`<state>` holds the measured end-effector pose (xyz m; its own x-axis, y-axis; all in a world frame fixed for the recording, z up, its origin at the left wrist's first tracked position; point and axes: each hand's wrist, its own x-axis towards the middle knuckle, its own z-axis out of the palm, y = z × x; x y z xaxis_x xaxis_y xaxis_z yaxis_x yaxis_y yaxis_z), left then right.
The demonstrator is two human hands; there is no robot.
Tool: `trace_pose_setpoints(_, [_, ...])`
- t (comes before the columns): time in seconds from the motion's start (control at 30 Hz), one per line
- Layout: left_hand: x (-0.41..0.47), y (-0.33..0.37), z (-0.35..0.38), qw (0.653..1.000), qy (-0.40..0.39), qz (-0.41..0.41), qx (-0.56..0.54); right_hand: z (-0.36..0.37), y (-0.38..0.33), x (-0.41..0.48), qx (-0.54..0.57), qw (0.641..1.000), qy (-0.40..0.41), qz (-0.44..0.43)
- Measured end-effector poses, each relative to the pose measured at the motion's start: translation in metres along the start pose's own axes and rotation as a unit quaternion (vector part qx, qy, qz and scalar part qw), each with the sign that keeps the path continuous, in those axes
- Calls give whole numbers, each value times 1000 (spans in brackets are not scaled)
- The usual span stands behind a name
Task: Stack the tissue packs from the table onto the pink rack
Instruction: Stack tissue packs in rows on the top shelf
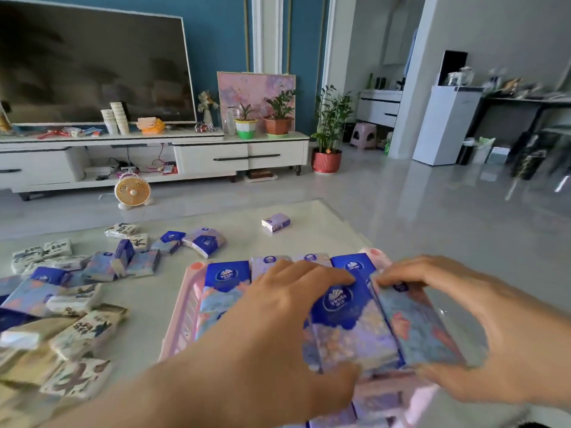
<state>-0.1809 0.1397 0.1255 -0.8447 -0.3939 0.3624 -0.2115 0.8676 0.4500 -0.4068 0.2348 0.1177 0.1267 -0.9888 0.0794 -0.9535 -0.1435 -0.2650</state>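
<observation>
Surface: pale, glossy marbled tabletop [278, 211], seen from above.
Rack: pink plastic slatted rack [185, 307] at the near middle of the tabletop, with flat tissue packs side by side along its far end.
Left hand [293, 301]: spans a blue-topped tissue pack [343, 322] end to end, fingers on the far edge, thumb on the near edge. The pack sits over the rack.
Right hand [463, 319]: grips a pastel blue-and-pink tissue pack [417, 332] the same way, just right of the blue-topped one.
Loose stock: heap of mixed packs [77, 288] left of the rack; lone lilac pack [276, 222] well apart on the far side.
Room: dark flat television [92, 69] against a teal wall, above a long white cabinet [210, 156]. Potted plants [278, 115] stand at the cabinet's right end, a small round fan [132, 190] on the glossy grey floor.
</observation>
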Motion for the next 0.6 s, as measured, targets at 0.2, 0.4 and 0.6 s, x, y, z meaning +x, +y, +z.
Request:
trace_pose_setpoints(0.2, [1,-5,18,996,-40,0,80,2,-14,-20,3,999,28,-45])
trace_pose_setpoints(0.4, [-1,-6,23,991,-99,-50,80,6,-15,-21,22,999,-26,-22])
trace_pose_setpoints(0.6, [11,1,20,966,-179,-99,159,-4,-10,-14,30,994,-102,20])
